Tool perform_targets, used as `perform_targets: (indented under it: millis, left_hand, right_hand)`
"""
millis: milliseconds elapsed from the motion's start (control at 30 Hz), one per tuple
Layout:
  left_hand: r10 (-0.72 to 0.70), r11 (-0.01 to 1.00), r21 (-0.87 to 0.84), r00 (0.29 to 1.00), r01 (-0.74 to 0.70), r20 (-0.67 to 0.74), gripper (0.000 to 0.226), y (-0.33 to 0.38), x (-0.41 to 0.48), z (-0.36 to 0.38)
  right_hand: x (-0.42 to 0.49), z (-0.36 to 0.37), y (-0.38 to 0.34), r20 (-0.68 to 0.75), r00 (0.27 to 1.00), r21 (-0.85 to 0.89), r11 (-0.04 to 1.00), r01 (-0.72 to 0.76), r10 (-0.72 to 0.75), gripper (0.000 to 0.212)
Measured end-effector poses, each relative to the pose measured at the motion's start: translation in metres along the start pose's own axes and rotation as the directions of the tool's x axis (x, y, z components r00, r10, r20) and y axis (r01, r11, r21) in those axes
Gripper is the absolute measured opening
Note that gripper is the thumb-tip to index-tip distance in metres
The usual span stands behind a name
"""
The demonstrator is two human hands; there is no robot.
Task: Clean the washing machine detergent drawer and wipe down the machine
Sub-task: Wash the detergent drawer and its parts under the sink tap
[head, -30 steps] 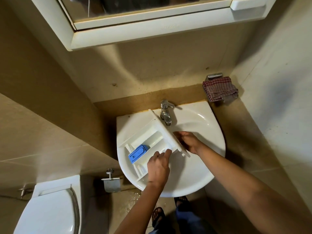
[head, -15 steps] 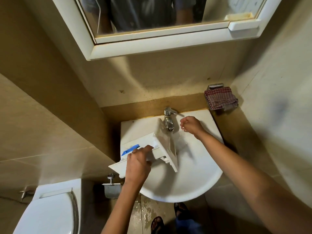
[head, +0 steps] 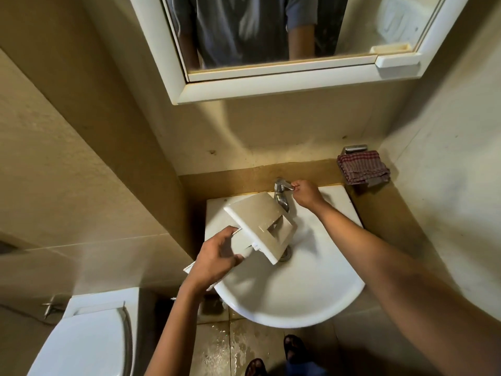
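Left hand (head: 214,263): grips detergent drawer (head: 260,222) above sink (head: 298,297), its panel overlapping tap (head: 281,198)
Right hand (head: 305,193): apparently pinches tap lever
Cloth (head: 362,168): beyond sink's right

— What colours do you have there?
— I see a cream detergent drawer (head: 260,223), a white sink (head: 298,294) and a silvery tap (head: 280,194).
— Any patterns?
— Only the cloth (head: 363,168): red and white checks. Around it I read beige wall tiles (head: 67,158), a white mirror frame (head: 271,88) and a white toilet (head: 86,346). The shirt (head: 238,31) in the mirror is grey-blue.
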State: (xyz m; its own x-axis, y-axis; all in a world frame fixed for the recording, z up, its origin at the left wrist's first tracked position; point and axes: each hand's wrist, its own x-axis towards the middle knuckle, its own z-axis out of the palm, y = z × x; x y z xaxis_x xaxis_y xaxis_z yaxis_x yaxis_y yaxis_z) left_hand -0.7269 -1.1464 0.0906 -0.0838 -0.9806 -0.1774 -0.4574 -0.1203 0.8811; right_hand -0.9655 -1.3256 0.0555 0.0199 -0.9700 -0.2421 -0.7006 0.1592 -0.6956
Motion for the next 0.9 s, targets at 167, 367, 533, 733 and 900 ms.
perform_targets:
  millis: [167,367,533,733,900]
  left_hand:
    - [-0.059,0.882,-0.469,0.998,0.053,0.002,0.057,-0.001,-0.009,-0.001]
    - [-0.136,0.819,-0.562,0.991,0.113,0.002,0.049,-0.008,-0.003,0.014]
    - [-0.154,0.817,-0.558,0.987,0.147,0.035,0.041,-0.006,0.005,0.035]
    - [-0.164,0.930,-0.338,0.986,0.146,-0.025,0.021,0.000,0.011,0.052]
    - [-0.104,0.994,0.009,0.966,0.109,-0.235,0.023,0.008,0.002,0.076]
  right_hand:
    - [-0.001,-0.004,0.005,0.049,0.997,0.067,0.996,-0.060,0.057,0.027]
    - [-0.010,0.001,0.008,0.079,0.989,0.175,0.975,-0.135,0.123,0.014]
    - [-0.029,0.015,0.010,0.174,0.981,0.078,0.992,-0.102,0.087,0.031]
    - [-0.036,0.032,0.024,0.250,0.954,0.067,0.979,-0.191,0.169,0.037]
    - [-0.042,0.042,0.041,0.204,0.967,0.161,0.970,-0.184,0.150,0.016]
